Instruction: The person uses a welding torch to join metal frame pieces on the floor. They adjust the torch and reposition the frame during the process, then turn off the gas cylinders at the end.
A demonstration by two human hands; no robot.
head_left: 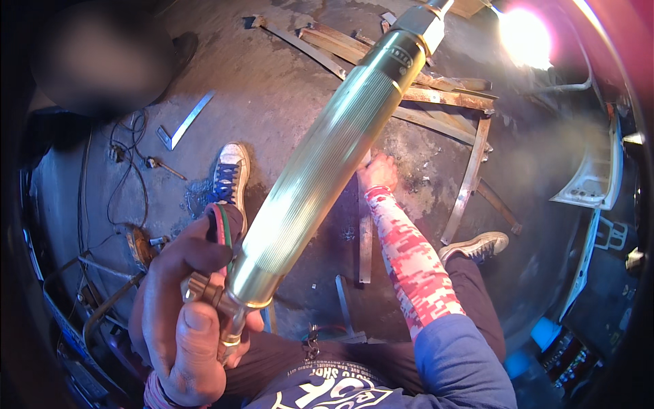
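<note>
Close in front of me, a brass-coloured gas torch handle (323,167) with a ribbed barrel slants up to the right. My left hand (194,347) is closed on its lower end, around the valve knob (203,288) and fittings. Red and green hoses (223,228) show beside that hand. The torch's tip runs past the upper edge, out of view. Low over the floor, my right hand (379,170) is closed at the upper end of a flat metal bar (365,245). Its fingertips are partly hidden behind the torch and the hand itself.
Rusty metal bars (449,99) lie across the floor ahead, near a glaring light (524,37). A metal square (184,123) and dark cables (133,170) lie to the left. My shoes (231,174) flank the work. A white panel (593,170) stands at right; a metal frame (102,313) at lower left.
</note>
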